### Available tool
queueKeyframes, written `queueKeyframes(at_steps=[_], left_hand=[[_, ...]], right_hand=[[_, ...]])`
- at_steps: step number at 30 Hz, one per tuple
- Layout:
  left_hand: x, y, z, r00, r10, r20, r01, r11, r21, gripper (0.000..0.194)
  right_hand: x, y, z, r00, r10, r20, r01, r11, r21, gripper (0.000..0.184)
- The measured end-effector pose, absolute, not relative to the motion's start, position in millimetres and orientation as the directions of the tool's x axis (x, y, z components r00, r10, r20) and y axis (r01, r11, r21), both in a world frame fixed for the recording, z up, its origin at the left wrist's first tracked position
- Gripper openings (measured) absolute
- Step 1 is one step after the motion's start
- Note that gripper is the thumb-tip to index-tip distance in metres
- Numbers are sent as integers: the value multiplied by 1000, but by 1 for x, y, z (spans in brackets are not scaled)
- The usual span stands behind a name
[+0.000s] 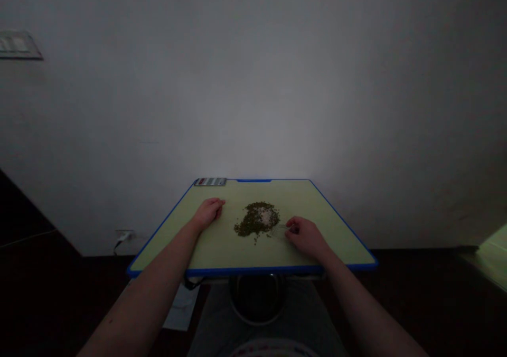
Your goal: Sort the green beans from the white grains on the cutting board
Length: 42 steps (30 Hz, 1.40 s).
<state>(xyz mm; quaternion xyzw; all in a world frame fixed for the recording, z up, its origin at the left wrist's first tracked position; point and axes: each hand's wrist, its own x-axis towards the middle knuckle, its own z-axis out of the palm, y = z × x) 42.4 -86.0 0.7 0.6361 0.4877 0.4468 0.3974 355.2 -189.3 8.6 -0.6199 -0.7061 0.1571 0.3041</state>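
On a pale yellow tabletop with a blue rim, a loose pile of small green grains or beans lies near the middle, with a paler whitish patch of grains in it. My right hand is at the pile's right side, fingers pinched on a thin, pale wire-like tool. The tool reaches left to the pile's edge; its exact kind is unclear in the dim light. My left hand rests left of the pile, apart from it, fingers curled in with nothing visible in them.
A phone with a lit screen lies at the table's far left corner. Below the near edge, a dark round bowl sits at my lap. A wall stands right behind the table. A plug is in a socket on the left.
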Motion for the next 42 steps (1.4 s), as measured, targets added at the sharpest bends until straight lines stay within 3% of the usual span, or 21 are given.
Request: queueKeyframes(at_steps=[14, 28, 42], left_hand=[[44, -89, 3, 93, 985, 147, 259, -166, 951, 35], [40, -85, -1, 117, 974, 193, 320, -221, 921, 36], [43, -89, 3, 98, 980, 171, 284, -192, 939, 36]], right_hand=[[338, -197, 11, -152, 972, 180, 748, 232, -622, 17], [318, -187, 6, -211, 949, 232, 715, 312, -625, 18], [309, -198, 16, -404, 892, 204, 662, 439, -608, 21]])
